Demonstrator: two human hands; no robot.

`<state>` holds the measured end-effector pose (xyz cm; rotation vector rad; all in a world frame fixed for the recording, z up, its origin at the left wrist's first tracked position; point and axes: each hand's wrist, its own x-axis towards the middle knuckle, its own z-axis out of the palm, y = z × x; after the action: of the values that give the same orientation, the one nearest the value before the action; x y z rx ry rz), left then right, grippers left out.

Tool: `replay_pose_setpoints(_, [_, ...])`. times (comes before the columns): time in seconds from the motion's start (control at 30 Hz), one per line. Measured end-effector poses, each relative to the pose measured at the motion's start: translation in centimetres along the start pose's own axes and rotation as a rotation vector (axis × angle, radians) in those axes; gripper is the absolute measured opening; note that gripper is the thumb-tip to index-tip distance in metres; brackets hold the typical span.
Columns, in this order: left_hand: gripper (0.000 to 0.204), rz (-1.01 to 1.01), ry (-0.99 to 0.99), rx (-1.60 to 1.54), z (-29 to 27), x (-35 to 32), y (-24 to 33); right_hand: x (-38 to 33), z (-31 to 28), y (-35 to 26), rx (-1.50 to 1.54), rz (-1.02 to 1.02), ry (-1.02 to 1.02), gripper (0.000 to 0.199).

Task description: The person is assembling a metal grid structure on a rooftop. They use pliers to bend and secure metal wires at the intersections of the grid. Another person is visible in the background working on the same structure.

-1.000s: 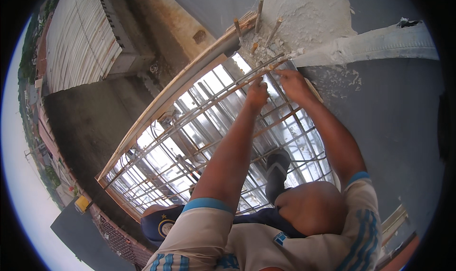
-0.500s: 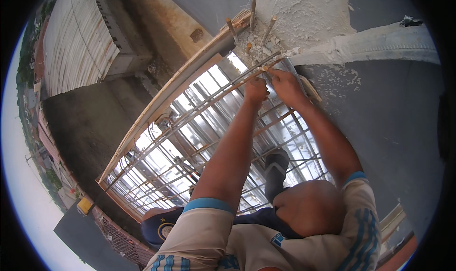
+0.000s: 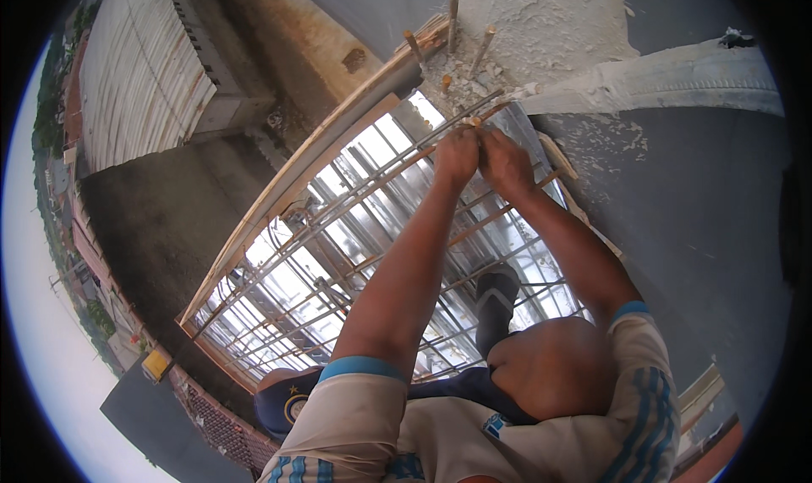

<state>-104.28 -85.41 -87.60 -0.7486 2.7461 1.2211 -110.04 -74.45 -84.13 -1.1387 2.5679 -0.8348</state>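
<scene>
Both my hands are together at the far end of a grid of steel reinforcing bars [image 3: 381, 177], where a long bar meets a crossing one. My left hand [image 3: 457, 156] is closed, knuckles up, against the bar. Close against it on the right is my right hand [image 3: 506, 163], its fingers curled in and closed. Whatever is pinched between the fingers is too small and hidden to make out. Beneath the bars lies shiny corrugated metal sheeting [image 3: 404, 197]. My boot [image 3: 496, 301] is down among the bars.
Upright bar stubs [image 3: 453, 22] stick up from broken concrete [image 3: 465, 85] just beyond my hands. A wooden edge board [image 3: 279, 178] borders the grid on the left, with a drop past it. Grey wall [image 3: 694, 204] stands to the right, beside a whitish pipe-like length [image 3: 668, 81].
My right hand has drawn back slightly and curled its fingers, coming against my left hand. The left hand has turned a little and stays at the same bar.
</scene>
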Motion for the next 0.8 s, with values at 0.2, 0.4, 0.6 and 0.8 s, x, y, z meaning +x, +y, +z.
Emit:
replay_pose_setpoints(0.2, [0.032, -0.105, -0.106, -0.383, -0.9, -0.9, 0.5, 1.6, -0.2, 0.8, -0.056, -0.093, -0.039, 0.009])
replay_pose_setpoints(0.4, [0.032, -0.257, -0.135, -0.703, -0.3, -0.9, 0.2, 2.5, -0.4, 0.8, -0.003, 0.005, -0.110, 0.011])
replay_pose_setpoints(0.6, [0.023, -0.753, -0.208, -1.259, -0.8, -1.8, 3.4, 3.6, -0.6, 0.5, 0.217, 0.293, -0.116, 0.017])
replay_pose_setpoints(0.8, [0.024, -0.668, -0.235, -0.883, -2.0, -2.6, 1.8, 3.7, 0.5, 1.6, 0.259, 0.313, -0.001, 0.018])
